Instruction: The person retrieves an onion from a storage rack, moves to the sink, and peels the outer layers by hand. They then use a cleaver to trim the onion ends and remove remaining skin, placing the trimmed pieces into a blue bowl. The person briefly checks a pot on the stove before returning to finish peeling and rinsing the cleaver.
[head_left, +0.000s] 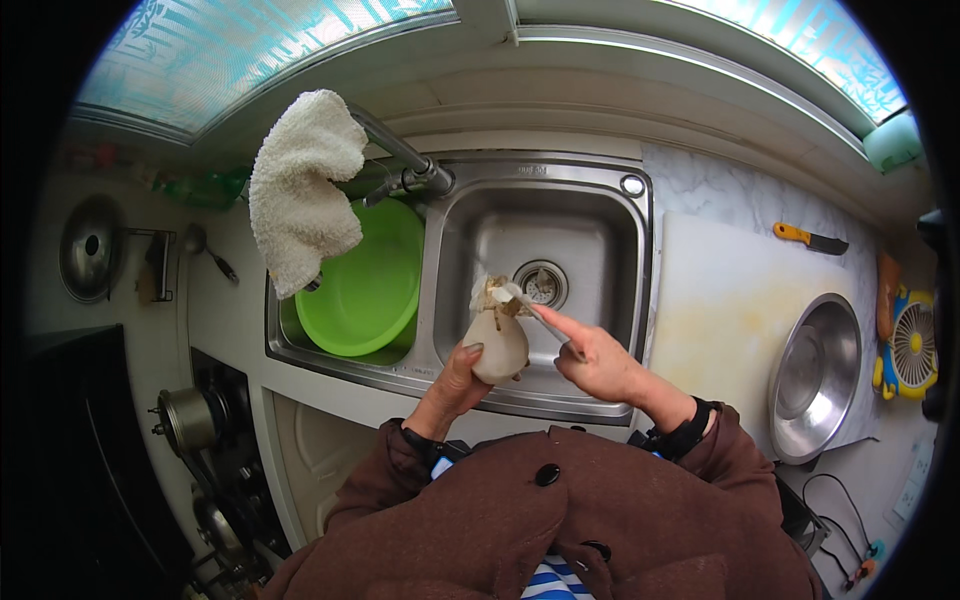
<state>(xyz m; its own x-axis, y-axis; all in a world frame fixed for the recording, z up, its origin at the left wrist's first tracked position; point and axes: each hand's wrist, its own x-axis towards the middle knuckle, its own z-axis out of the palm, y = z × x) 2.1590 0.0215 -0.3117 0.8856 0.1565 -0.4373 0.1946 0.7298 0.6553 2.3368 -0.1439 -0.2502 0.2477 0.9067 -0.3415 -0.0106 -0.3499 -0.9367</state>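
Observation:
My left hand (459, 384) grips a pale, bulb-shaped root vegetable (495, 349) from below, over the near side of the steel sink basin (607, 225). Its upper end is rough and brownish, with loose pieces of skin about it. In my right hand (604, 364) is a slim greyish tool (556, 330), the index finger stretched along it. The tool's far end meets the vegetable's rough top; whether it is a knife or a peeler I cannot tell. Some scraps lie at the drain strainer (541, 285) just beyond.
A green plastic basin (375, 292) fills the left bowl, below a faucet (405, 146) draped with a white towel (300, 187). To the right are a cutting board (712, 300), an orange-handled knife (810, 238), a steel bowl (816, 375) and a small fan (911, 345). A pot (184, 421) stands left.

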